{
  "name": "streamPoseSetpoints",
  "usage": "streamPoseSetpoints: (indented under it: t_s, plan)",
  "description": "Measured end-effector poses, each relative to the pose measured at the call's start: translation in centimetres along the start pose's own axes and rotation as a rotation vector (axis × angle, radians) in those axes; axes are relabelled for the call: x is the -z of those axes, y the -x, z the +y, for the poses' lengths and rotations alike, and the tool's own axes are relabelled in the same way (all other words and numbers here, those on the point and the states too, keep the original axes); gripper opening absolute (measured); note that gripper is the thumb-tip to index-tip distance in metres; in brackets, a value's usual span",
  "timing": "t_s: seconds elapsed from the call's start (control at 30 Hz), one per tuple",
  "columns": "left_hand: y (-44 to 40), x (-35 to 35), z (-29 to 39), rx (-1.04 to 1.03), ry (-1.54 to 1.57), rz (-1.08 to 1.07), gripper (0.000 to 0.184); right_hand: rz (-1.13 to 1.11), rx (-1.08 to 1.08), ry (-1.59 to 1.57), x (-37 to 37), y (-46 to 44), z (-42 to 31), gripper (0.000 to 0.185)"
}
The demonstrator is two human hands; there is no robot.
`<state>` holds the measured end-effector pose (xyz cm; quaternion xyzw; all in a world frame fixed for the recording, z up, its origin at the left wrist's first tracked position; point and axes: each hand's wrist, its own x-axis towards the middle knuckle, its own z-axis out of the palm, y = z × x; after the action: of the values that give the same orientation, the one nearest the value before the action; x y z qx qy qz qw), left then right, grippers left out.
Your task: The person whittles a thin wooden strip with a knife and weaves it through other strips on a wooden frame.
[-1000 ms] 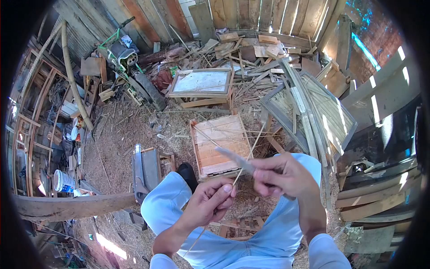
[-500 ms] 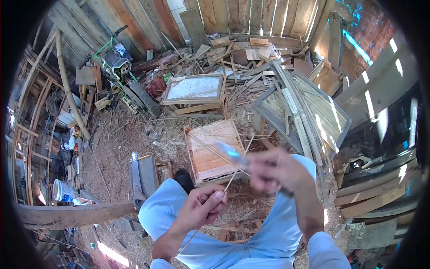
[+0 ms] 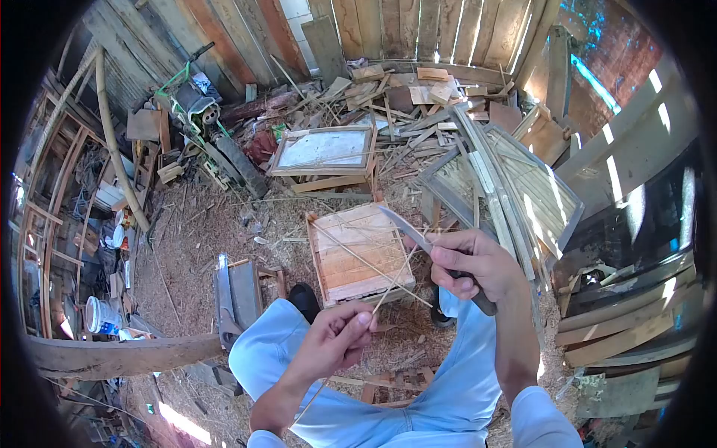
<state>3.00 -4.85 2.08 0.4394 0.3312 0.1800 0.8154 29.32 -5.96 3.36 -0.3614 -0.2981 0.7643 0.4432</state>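
Note:
Between thumb and fingers, my left hand (image 3: 342, 333) pinches a long thin wooden stick (image 3: 396, 282) that slants up to the right and trails down past my wrist. My right hand (image 3: 472, 263) is wrapped round the dark handle of a knife (image 3: 404, 226), its blade pointing up and left near the stick's upper end. I cannot tell whether blade and stick touch. Below them a shallow wooden box (image 3: 351, 257) lies on the ground in front of my knees, with several thin sticks across it.
A handsaw (image 3: 226, 299) leans by a small wooden piece at my left knee. A framed panel (image 3: 324, 148) and a heap of scrap wood lie ahead. Long planks (image 3: 489, 187) stand to the right. A motorbike (image 3: 205, 119) and a white bucket (image 3: 102, 316) are at left.
My right hand and the knife, blurred before, now show sharply, a little higher and to the right. My left hand keeps its pinch on the stick.

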Motion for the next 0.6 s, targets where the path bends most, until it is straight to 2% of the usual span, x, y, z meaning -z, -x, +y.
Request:
streamPoseSetpoints:
  t_s: [0.13, 0.17, 0.23, 0.27, 0.3, 0.37, 0.43, 0.5, 0.6]
  plan:
    - [-0.1, 0.2, -0.3, -0.009, 0.01, -0.027, 0.023, 0.066, 0.009, 0.012, -0.9, 0.4, 0.0, 0.041]
    - [0.0, 0.3, -0.4, -0.008, 0.009, -0.024, 0.023, 0.063, 0.008, 0.011, -1.3, 0.6, 0.1, 0.041]
    - [-0.2, 0.1, -0.6, -0.006, -0.005, -0.018, 0.023, 0.072, -0.065, 0.204, -2.4, 1.1, 0.0, 0.031]
    - [-0.1, 0.1, -0.4, -0.008, -0.003, -0.015, 0.023, -0.032, -0.034, 0.166, -2.7, 0.8, 0.8, 0.033]
    - [0.1, 0.2, -0.2, -0.018, 0.018, -0.022, 0.023, -0.034, -0.036, 0.16, -2.2, 0.5, 0.6, 0.033]
    - [0.4, 0.4, -0.2, -0.026, 0.036, -0.027, 0.023, 0.09, -0.012, 0.041, -0.8, 0.2, -0.3, 0.036]
    - [-0.1, 0.3, -0.3, -0.015, -0.025, -0.03, 0.023, 0.015, 0.01, 0.096, -0.7, 0.3, -0.6, 0.036]
    - [0.0, 0.2, -0.4, 0.016, -0.039, -0.017, 0.023, 0.051, 0.052, 0.135, -1.2, 0.3, 0.0, 0.035]
    - [0.1, 0.4, -0.2, 0.02, -0.032, -0.005, 0.023, 0.064, -0.001, 0.164, -1.1, 0.4, 0.2, 0.033]
